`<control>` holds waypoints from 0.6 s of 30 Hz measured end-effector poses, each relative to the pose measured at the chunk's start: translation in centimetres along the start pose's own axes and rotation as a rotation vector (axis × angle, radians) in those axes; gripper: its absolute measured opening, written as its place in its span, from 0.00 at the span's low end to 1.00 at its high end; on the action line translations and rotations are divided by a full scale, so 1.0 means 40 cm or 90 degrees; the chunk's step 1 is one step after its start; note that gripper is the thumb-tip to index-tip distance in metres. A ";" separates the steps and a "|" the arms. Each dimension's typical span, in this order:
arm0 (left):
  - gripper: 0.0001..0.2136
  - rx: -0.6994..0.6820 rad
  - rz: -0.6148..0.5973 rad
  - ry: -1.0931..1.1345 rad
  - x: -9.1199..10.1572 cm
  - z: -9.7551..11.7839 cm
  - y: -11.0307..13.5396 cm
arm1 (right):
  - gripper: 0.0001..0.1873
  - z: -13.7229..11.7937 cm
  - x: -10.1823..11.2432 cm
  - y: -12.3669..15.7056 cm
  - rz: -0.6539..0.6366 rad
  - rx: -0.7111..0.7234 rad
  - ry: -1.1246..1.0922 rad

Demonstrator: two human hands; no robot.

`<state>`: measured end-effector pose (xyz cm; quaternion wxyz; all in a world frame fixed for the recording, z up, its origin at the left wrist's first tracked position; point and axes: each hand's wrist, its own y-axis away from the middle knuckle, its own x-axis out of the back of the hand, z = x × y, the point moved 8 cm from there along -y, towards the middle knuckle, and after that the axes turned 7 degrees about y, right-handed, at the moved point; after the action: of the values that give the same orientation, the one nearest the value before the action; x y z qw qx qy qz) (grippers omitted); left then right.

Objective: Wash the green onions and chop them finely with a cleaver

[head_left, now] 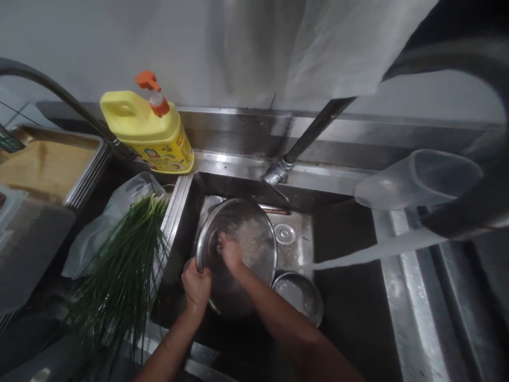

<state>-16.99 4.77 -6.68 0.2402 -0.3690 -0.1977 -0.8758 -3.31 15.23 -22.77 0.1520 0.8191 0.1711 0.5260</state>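
Note:
A round stainless steel bowl (271,228) is tilted in the sink. My left hand (196,286) grips its near left rim, thumb over the edge. Inside the bowl, my right hand (231,253) is at the left wall with its fingers curled; water glints by the fingertips, and I cannot make out what they hold, if anything. A pale, lumpy wet mass (252,239) lies in the bowl to the right of that hand. A smaller metal bowl (314,297) sits just right of the large one, partly behind my right forearm.
Around the bowls is a dark sink (350,307). Behind it stand a faucet (278,172) and a yellow pump jug (151,138). Long green chives (123,265) lie left on a plastic bag. A water stream (369,253) runs from a curved spout at right, near a clear plastic jug (385,185).

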 end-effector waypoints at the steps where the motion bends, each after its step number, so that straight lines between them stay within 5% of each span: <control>1: 0.03 -0.001 0.001 0.002 0.001 -0.001 0.000 | 0.15 -0.002 0.004 -0.005 -0.003 0.011 0.006; 5: 0.03 -0.002 0.009 -0.006 0.004 -0.014 -0.002 | 0.18 -0.014 0.004 0.002 -0.009 -0.008 0.027; 9: 0.02 -0.011 0.021 0.004 0.009 -0.025 -0.010 | 0.15 -0.055 -0.034 0.070 -0.032 0.078 0.029; 15: 0.03 -0.021 0.019 0.026 0.008 -0.004 -0.028 | 0.15 0.108 -0.021 0.104 -0.043 0.018 0.059; 18: 0.05 -0.039 0.017 0.007 0.002 0.032 -0.034 | 0.14 0.102 -0.038 0.164 -0.068 -0.006 -0.011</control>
<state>-17.10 6.51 -6.02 0.2414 -0.3738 -0.1644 -0.8803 0.60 8.41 -22.82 0.1852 0.8124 0.2105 0.5113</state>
